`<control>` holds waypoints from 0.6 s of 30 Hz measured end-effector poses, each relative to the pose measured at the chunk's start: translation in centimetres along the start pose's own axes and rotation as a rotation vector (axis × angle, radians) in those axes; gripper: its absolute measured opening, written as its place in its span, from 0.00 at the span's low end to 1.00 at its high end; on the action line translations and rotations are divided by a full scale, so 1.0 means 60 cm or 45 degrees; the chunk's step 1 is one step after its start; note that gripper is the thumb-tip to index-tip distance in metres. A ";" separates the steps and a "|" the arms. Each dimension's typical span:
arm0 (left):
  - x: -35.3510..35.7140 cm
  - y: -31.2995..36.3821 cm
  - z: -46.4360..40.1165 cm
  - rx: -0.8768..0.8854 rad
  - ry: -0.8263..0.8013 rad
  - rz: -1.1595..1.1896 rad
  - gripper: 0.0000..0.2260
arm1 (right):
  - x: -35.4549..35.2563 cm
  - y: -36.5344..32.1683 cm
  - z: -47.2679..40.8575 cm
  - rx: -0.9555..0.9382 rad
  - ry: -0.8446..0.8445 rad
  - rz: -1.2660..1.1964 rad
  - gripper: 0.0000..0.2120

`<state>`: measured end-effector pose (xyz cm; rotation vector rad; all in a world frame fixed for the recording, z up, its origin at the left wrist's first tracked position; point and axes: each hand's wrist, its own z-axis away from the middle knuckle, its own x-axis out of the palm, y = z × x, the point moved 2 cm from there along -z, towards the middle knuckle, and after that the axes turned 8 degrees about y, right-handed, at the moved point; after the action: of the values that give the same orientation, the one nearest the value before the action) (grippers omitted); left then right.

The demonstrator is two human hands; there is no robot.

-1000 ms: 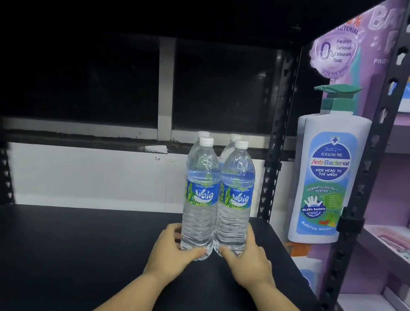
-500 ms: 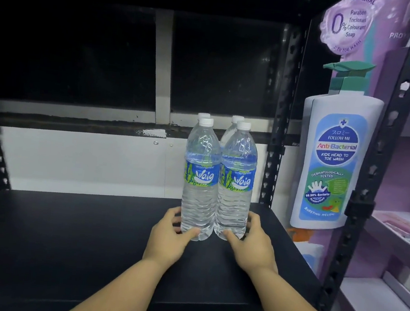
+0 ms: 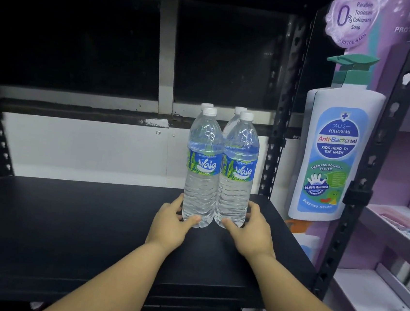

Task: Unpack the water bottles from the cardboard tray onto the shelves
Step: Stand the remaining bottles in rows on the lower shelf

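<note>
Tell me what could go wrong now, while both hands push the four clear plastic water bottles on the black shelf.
1. The left hand and right hand grip only the bases of the tall clear plastic water bottles, so a hard push may tip them.
2. The black metal shelf ends near the right hand; a drift right could hit the perforated black upright post.

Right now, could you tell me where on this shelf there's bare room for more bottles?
The black shelf is bare from the left upright to the water bottles. It is crowded on the right: left hand and right hand hold the bottles, leaving only a strip before the right upright.
</note>
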<state>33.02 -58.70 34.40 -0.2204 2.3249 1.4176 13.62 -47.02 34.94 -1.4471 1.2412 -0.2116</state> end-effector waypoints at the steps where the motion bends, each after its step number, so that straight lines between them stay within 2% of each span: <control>1: -0.002 0.004 0.003 0.002 -0.009 -0.021 0.30 | -0.002 0.000 0.001 -0.003 0.002 -0.008 0.36; 4: -0.012 0.017 0.013 -0.023 -0.038 -0.026 0.32 | -0.016 -0.007 0.009 0.022 0.005 -0.048 0.36; 6: -0.022 0.024 0.021 -0.078 -0.078 -0.048 0.36 | -0.025 -0.012 0.017 0.061 -0.020 -0.065 0.34; 9: -0.042 0.033 0.043 -0.111 -0.156 -0.157 0.38 | -0.036 -0.027 0.045 0.040 -0.059 0.007 0.33; 13: -0.091 0.047 0.099 0.003 -0.243 -0.362 0.33 | -0.049 -0.060 0.112 -0.194 -0.056 0.124 0.34; 18: -0.201 0.034 0.219 0.238 -0.160 -0.611 0.29 | -0.041 -0.115 0.250 -0.570 -0.182 0.070 0.25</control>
<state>46.65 -47.08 35.88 -0.5713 2.0972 0.9470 27.17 -37.49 36.85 -1.7705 1.2575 0.2190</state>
